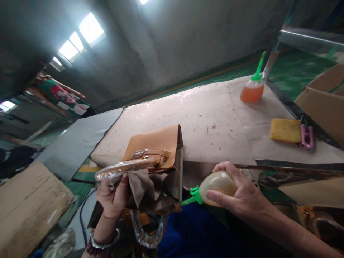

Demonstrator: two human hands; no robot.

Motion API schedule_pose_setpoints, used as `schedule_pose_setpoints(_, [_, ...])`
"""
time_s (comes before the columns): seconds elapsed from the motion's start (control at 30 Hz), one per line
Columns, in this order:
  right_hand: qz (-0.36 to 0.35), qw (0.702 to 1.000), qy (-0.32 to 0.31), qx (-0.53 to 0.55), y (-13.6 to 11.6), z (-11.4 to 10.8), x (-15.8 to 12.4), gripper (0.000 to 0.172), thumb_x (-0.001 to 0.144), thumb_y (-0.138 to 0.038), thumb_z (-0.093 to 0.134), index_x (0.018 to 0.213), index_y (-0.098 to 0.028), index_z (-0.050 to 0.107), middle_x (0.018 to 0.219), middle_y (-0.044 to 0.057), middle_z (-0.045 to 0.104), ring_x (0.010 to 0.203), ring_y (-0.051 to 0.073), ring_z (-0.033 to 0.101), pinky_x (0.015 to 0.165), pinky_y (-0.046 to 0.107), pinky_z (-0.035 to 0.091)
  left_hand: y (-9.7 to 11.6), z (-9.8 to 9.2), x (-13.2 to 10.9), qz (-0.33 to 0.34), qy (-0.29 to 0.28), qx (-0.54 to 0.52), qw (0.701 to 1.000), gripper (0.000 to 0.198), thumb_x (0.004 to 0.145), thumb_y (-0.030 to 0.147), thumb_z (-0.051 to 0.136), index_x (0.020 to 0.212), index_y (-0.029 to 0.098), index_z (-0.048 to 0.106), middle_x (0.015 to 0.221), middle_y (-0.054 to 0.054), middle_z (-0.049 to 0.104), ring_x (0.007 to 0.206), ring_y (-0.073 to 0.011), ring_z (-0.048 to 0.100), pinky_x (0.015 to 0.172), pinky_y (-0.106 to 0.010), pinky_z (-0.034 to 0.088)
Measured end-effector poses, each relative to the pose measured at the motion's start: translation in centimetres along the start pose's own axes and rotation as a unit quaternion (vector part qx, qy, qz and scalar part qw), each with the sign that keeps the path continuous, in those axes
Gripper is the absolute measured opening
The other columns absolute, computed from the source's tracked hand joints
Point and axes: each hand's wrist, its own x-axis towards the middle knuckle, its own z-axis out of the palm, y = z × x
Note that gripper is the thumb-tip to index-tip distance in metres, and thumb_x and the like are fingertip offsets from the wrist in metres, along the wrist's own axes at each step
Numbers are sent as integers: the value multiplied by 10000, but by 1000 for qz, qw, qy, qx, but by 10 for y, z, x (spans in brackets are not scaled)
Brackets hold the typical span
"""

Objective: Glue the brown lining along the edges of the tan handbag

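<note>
A tan leather handbag [153, 141] lies at the table's near edge, its dark lining bunched out toward me. One plastic-wrapped handle crosses its front; a second clear-wrapped handle [149, 238] hangs below. My left hand [114, 197] is closed on the bag's lining and wrapped handle. In my right hand [242, 193] is a rounded squeeze bottle [219, 186] with pale contents, fingers wrapped round it. Its green nozzle points left, with the tip at the bag's right edge, near the lower corner. Whether the tip touches cannot be made out.
On the paper-covered table [201, 122] stand an orange-filled bottle [252, 91] and a yellow sponge [285, 130] beside a pink clip [306, 136]. Cardboard boxes [32, 208] flank both sides. A grey table [80, 139] adjoins at left; a person [63, 95] is beyond it.
</note>
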Motion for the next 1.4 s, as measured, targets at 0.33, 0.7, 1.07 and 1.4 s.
schedule_pose_setpoints(0.33, [198, 972, 13, 126, -9, 4, -5, 416, 664, -557, 629, 883, -232, 491, 605, -43, 603, 558, 167, 594, 510, 249, 446, 10, 2, 8, -12, 6, 14, 1000, 358, 789, 464, 614, 611, 155, 571, 440, 28, 576, 360, -103, 492, 387, -198, 414])
schedule_pose_setpoints(0.7, [259, 935, 76, 231, 0, 23, -19, 519, 608, -634, 668, 869, -233, 467, 614, -29, 579, 555, 185, 589, 461, 272, 479, 8, 2, 5, 4, 10, -12, 1000, 231, 789, 340, 616, 654, 153, 611, 452, 14, 607, 363, -116, 536, 372, -182, 436])
schedule_pose_setpoints(1.07, [348, 860, 47, 371, 5, 26, -19, 420, 656, -488, 726, 895, -218, 511, 724, 14, 633, 671, 207, 649, 486, 274, 515, 22, 1, 10, 40, 9, -44, 998, 242, 818, 325, 599, 640, 161, 613, 466, 20, 626, 352, -108, 553, 376, -159, 449])
schedule_pose_setpoints(1.4, [287, 902, 146, 287, -2, 29, -8, 642, 539, -652, 736, 931, -232, 451, 748, -6, 590, 625, 220, 619, 481, 337, 539, 25, 1, 12, 9, 9, -44, 999, 336, 830, 405, 573, 597, 165, 601, 447, 12, 622, 346, -121, 552, 368, -179, 441])
